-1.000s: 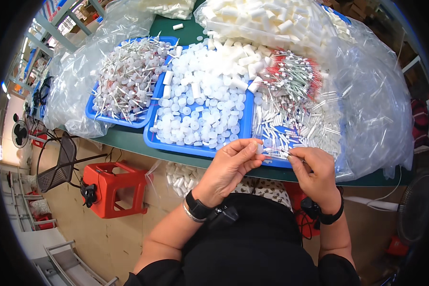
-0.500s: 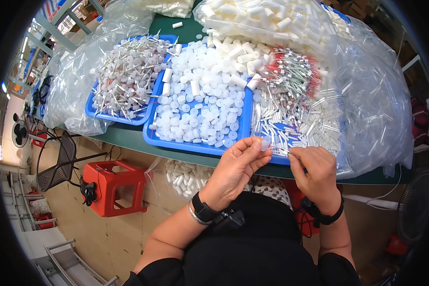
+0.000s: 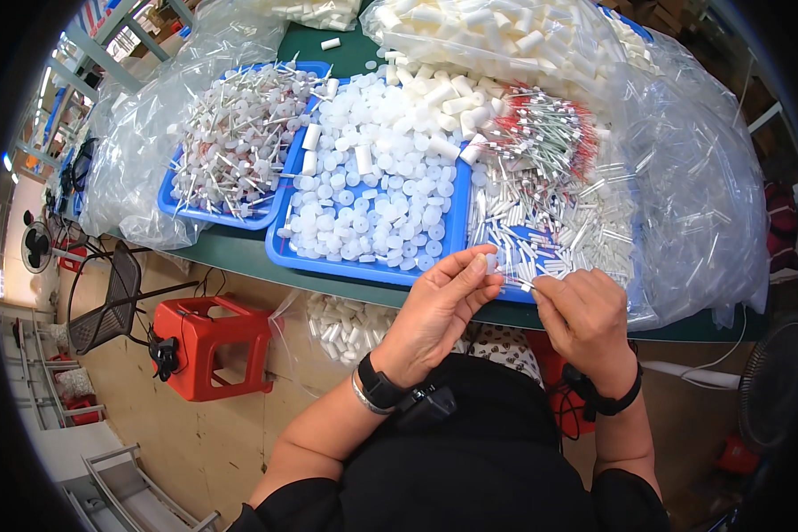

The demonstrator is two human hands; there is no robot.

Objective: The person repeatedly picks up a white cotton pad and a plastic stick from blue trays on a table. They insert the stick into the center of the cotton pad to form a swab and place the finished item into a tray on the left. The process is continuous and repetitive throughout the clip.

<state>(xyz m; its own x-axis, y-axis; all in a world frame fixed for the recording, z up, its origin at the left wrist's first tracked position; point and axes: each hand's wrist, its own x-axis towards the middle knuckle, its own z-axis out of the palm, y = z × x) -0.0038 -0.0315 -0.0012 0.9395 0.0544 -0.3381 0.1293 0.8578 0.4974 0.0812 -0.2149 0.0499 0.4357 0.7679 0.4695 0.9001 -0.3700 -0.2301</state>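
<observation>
My left hand [image 3: 448,306] is closed in a pinch at the front edge of the table. Between its thumb and fingertips sits a translucent white disc [image 3: 492,262]. Just to the right, my right hand [image 3: 585,315] is closed on a thin wire piece with a small white end [image 3: 527,286], partly hidden by the fingers. The two hands are apart, with the thin piece pointing toward the disc. Behind my left hand, a blue tray [image 3: 328,269] holds many similar discs. Small white tubes [image 3: 554,264] lie in a heap beyond my right hand.
At the left, another blue tray [image 3: 230,219] is heaped with discs on wire stems. Red and white wire pieces [image 3: 550,133] lie bundled at the back right. Plastic bags [image 3: 692,195] flank the trays. A red stool [image 3: 186,355] stands on the floor.
My right hand has shifted slightly left, bringing the wire piece nearer the disc. My left hand keeps its pinch almost in place.
</observation>
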